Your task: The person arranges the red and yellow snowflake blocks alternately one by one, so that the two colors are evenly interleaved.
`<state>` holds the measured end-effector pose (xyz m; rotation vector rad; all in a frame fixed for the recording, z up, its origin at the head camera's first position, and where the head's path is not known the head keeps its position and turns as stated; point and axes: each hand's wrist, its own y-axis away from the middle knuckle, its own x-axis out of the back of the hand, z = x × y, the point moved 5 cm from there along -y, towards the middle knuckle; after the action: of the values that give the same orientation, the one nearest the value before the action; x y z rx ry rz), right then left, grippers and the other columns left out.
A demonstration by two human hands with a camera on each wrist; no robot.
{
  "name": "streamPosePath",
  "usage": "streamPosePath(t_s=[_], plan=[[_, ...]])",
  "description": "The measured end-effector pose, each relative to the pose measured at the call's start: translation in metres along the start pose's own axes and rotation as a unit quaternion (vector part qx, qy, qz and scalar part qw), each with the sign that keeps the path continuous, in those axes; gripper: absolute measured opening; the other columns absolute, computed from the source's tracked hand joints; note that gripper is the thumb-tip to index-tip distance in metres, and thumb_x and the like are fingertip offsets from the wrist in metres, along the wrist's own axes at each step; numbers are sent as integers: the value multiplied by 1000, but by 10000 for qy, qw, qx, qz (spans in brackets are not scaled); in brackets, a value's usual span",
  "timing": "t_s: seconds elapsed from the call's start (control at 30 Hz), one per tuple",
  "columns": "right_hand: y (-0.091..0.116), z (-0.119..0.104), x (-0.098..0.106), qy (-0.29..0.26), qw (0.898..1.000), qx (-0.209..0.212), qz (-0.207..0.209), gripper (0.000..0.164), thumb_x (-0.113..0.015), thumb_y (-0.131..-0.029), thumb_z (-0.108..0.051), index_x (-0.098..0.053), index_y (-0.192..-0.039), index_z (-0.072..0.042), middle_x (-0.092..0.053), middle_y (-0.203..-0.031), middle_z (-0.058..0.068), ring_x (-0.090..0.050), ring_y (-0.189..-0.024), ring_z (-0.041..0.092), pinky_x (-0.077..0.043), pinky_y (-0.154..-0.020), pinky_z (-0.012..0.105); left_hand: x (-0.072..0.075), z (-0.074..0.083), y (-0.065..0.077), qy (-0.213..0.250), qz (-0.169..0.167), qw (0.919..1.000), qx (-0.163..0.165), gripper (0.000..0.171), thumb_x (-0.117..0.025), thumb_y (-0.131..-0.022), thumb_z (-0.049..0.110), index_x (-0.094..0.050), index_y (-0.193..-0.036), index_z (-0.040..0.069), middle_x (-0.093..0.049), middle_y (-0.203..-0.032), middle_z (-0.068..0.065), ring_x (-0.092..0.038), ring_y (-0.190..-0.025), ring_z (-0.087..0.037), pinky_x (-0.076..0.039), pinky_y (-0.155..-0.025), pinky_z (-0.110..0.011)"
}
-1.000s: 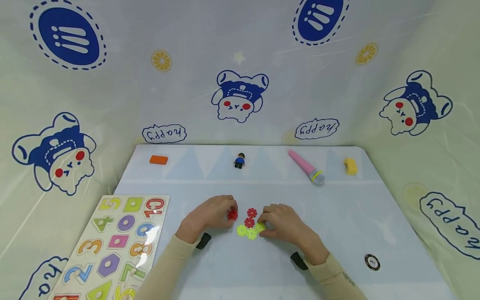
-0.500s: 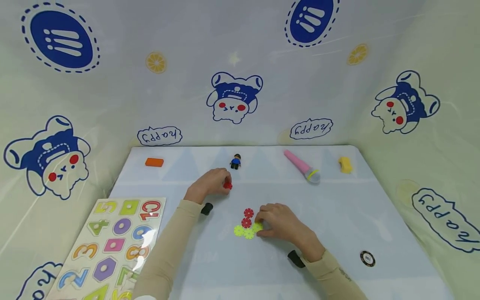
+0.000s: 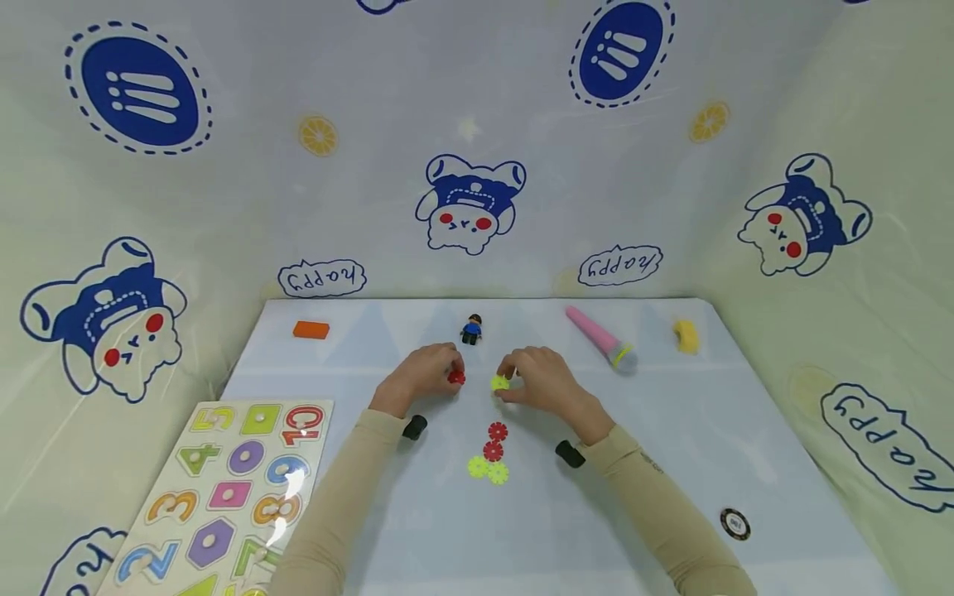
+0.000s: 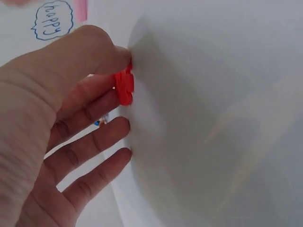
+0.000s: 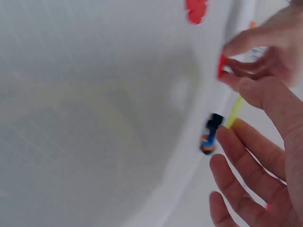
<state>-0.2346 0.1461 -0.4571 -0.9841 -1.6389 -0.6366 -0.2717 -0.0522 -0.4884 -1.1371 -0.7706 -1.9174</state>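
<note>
My left hand pinches a red toy snowflake disc between thumb and forefinger, close over the table; the other fingers are spread in the left wrist view. Across a small gap, my right hand holds a yellow-green snowflake disc by its edge. That disc appears edge-on in the right wrist view, partly covered by the thumb. Nearer the body lie two red discs in a short line, with two yellow-green discs side by side just below them.
Along the far edge are an orange block, a toy figure, a pink toy microphone and a yellow piece. A number puzzle board lies at left, a black-and-white round chip at right.
My left hand moved forward with its red disc, then stayed there. My right hand has lifted a yellow-green disc from the cluster and carried it forward, beside the left hand.
</note>
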Motion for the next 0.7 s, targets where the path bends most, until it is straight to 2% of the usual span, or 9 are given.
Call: streamPosePath(t_s=[0.17,0.3,0.47,0.6,0.7], plan=[[-19,10,-22,-70,9988,-305,-372,33,-94,-88,-37,-82,-109,-15,-81,-99,-3,-70,-90,15,-58,-89,41,-11,3,1,181,-58,9998,-12,20,-87,-94,18,-80,-110,10,-69,-108,-2,-59,-93,-17,-57,-94,-37],[-31,3,-34,-118,9981,-288,-523,32,-94,-88,-35,-82,-109,-14,-80,-99,-3,-69,-87,14,-59,-84,38,-12,2,3,324,39,9994,98,21,-88,-94,17,-79,-112,10,-69,-107,-1,-59,-94,-17,-57,-96,-38],[-42,-9,-38,32,9984,-130,-546,29,-92,-89,-36,-82,-107,-15,-77,-95,-4,-65,-82,10,-57,-78,32,-10,-3,3,392,99,9990,168,23,-88,-94,18,-79,-113,10,-68,-106,0,-59,-94,-17,-57,-96,-37],[-48,-15,-36,60,9991,58,-424,28,-92,-90,-34,-83,-108,-16,-77,-95,-3,-65,-82,10,-55,-75,31,-6,-4,3,427,172,9988,141,21,-88,-93,16,-80,-112,10,-69,-108,-1,-60,-95,-18,-58,-96,-37],[-51,-17,-34,53,9990,17,-449,28,-92,-91,-34,-83,-111,-16,-77,-98,-3,-66,-83,11,-55,-75,31,-2,-4,3,416,213,9988,122,22,-89,-93,16,-81,-113,9,-71,-110,-2,-61,-96,-17,-58,-97,-37]])
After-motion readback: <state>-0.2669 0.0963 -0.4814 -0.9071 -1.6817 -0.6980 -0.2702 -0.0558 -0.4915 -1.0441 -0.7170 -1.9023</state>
